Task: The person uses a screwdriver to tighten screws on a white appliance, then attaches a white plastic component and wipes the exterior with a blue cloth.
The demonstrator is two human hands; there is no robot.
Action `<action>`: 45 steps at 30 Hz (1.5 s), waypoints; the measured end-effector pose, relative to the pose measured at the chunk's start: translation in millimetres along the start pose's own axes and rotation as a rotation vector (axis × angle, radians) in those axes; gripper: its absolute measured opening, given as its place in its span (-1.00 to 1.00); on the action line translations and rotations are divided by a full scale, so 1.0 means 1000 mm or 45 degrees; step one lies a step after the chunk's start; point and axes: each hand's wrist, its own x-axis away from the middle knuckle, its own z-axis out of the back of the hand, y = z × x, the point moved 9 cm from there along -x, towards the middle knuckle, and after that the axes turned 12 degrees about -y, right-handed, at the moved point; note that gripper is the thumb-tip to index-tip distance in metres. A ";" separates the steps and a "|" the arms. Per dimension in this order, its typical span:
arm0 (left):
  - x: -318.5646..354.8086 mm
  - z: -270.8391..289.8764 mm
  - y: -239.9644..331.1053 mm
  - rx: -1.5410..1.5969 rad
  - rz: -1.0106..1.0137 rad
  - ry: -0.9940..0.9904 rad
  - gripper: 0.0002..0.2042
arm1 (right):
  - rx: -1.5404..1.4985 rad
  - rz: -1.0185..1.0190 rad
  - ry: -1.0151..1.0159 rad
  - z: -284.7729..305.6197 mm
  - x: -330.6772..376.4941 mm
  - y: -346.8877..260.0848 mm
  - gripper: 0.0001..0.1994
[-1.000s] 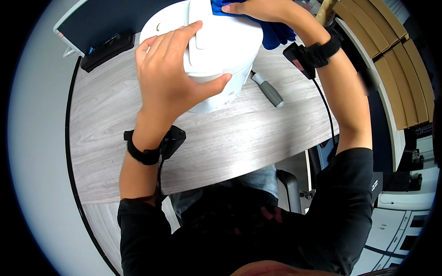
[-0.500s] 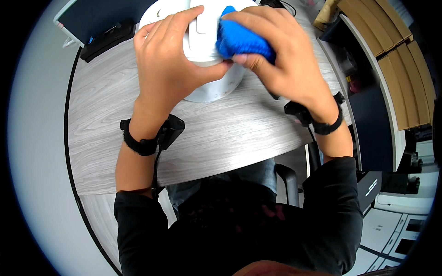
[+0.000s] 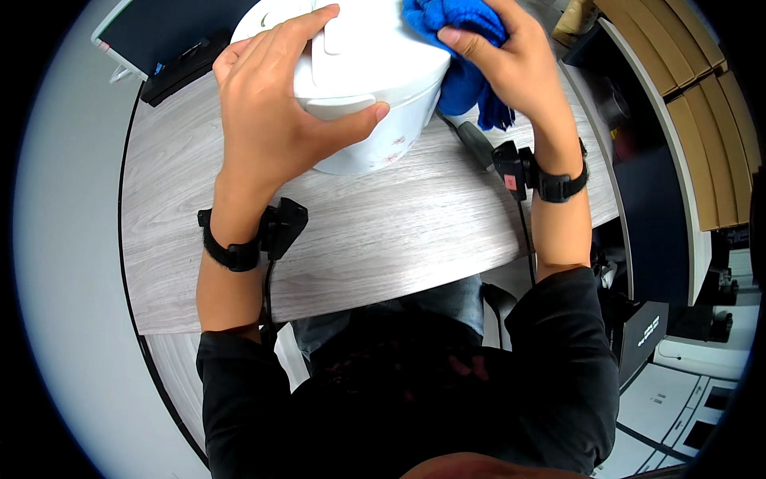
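A white rice cooker (image 3: 391,68), round and with small pinkish flowers on its side, stands at the far middle of the desk; its far part is cut off by the picture's edge. My left hand (image 3: 271,108) rests spread over the left of its lid, thumb stretched along the front rim. In my right hand (image 3: 523,72) is a bunched blue cloth (image 3: 464,84), pressed against the right edge of the lid. Part of the cloth hangs down beside the cooker's wall. My right thumb lies on top of the cloth; the other fingers are partly hidden.
A dark grey elongated object (image 3: 476,146) lies on the wood-grain desk (image 3: 359,231) right of the cooker. At the far left stands a screen (image 3: 171,36) with a black box (image 3: 179,72) before it. Brown cartons (image 3: 702,152) and a shelf (image 3: 658,176) line the right side.
My right hand and the cloth have moved right, from the lid's front middle to its right edge. More of the lid and flowered side shows. My left hand has shifted slightly left.
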 end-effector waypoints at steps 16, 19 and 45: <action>-0.003 0.002 -0.021 0.039 -0.020 -0.089 -0.12 | 0.650 0.356 0.317 -0.035 0.019 -0.046 -0.36; -0.004 0.001 -0.020 0.145 -0.106 -0.143 -0.18 | 0.664 0.264 0.197 -0.055 0.026 -0.074 -0.43; 0.006 0.007 -0.062 0.536 -0.093 -0.218 -0.21 | -0.653 -0.004 0.195 -0.015 -0.003 0.056 -0.31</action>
